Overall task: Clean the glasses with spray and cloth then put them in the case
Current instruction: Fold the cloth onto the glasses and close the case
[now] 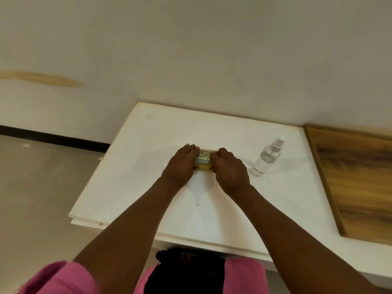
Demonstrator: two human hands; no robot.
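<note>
A glasses case (204, 159), greyish with gold lettering and a yellow edge, lies on the white table (212, 219) near its middle. My left hand (182, 164) grips the case's left end and my right hand (230, 168) grips its right end, fingers curled over the top. Both hands cover most of the case. To the right stands a clear spray bottle (267, 157) with a white nozzle, upright and apart from my right hand. The glasses and the cloth are not visible.
A wooden board (356, 181) lies on the table at the right. The table's back edge meets a white wall (191, 49). Grey floor (38, 187) lies to the left of the table's left edge.
</note>
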